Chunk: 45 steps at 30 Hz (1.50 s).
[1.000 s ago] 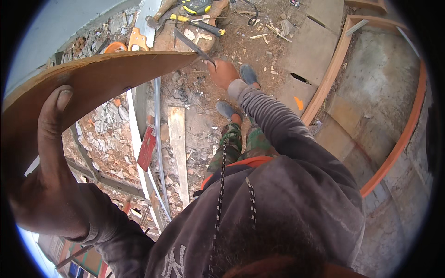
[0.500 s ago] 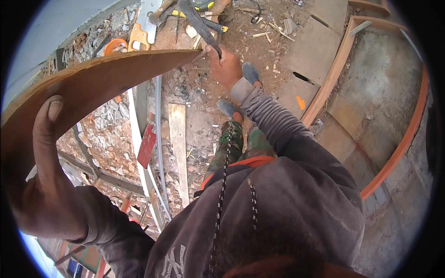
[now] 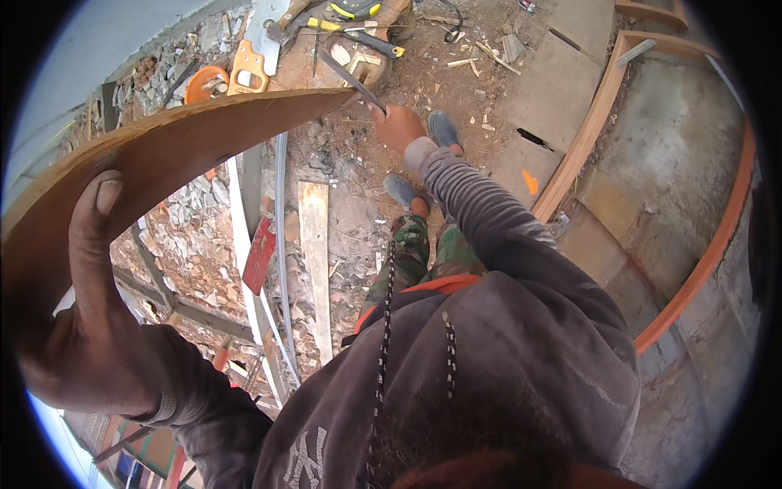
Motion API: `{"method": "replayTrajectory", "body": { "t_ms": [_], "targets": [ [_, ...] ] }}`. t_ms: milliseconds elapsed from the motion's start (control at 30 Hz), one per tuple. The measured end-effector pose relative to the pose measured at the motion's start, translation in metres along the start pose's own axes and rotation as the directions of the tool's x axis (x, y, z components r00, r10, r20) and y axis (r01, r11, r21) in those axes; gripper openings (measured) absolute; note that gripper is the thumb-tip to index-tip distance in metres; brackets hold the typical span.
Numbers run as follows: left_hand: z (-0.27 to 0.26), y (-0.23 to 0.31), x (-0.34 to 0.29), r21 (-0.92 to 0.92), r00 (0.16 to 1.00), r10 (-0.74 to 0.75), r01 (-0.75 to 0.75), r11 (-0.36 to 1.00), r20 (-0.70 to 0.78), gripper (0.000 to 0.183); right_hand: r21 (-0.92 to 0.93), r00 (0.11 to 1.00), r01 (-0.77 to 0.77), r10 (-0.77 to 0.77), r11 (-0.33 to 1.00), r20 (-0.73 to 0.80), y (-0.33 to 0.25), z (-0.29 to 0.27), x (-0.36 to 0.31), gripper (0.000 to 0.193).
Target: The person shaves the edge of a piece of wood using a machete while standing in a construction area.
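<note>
A long brown wooden board (image 3: 175, 140) stands on edge at the left, its far end by a chunky wood block (image 3: 373, 72). My left hand (image 3: 94, 326) grips its near end, thumb lying along the face and the other fingers hidden behind. My right hand (image 3: 401, 128) is closed around the handle of a machete (image 3: 349, 79), which the fist covers. The dark blade points away and to the left, edge-on, close to the board's far end. Whether it touches the wood, I cannot tell.
Beyond the board lie a handsaw (image 3: 248, 72), a hammer (image 3: 281, 28), a yellow-and-black tool (image 3: 362, 37) and an orange bowl (image 3: 204, 85). Rubble, a red wood piece (image 3: 259, 254) and a loose plank (image 3: 314, 265) lie below. A wooden frame (image 3: 582, 155) stands at right.
The machete's blade has come down and turned from broadside to edge-on at the board's far end. My left hand and the board have shifted slightly.
</note>
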State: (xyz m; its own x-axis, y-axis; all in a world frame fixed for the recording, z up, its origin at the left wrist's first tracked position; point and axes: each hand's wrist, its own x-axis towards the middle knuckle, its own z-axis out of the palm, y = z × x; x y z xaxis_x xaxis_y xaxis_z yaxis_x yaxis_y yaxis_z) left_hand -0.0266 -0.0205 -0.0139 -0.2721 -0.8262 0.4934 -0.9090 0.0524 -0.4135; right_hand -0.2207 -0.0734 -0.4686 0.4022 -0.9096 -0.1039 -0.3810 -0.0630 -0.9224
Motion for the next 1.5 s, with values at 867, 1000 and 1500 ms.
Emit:
{"method": "replayTrajectory", "body": {
  "t_ms": [867,1000,1500],
  "targets": [
    [-0.010,-0.014,-0.030,-0.072,0.997,-0.067,0.063,0.995,-0.043,0.078,0.100,0.996,-0.086,0.087,0.991,-0.004,0.006,0.010,0.000,0.057],
    [-0.010,0.000,-0.017,-0.040,0.999,-0.031,0.031,0.999,0.005,0.078,0.240,0.995,-0.074,0.086,0.968,-0.040,0.008,0.008,0.000,0.056],
    [-0.036,0.042,-0.028,-0.209,0.856,-0.491,0.516,0.831,0.161,0.051,-0.248,0.951,-0.157,0.214,0.956,0.223,0.022,0.006,0.008,0.060]
  ]
}}
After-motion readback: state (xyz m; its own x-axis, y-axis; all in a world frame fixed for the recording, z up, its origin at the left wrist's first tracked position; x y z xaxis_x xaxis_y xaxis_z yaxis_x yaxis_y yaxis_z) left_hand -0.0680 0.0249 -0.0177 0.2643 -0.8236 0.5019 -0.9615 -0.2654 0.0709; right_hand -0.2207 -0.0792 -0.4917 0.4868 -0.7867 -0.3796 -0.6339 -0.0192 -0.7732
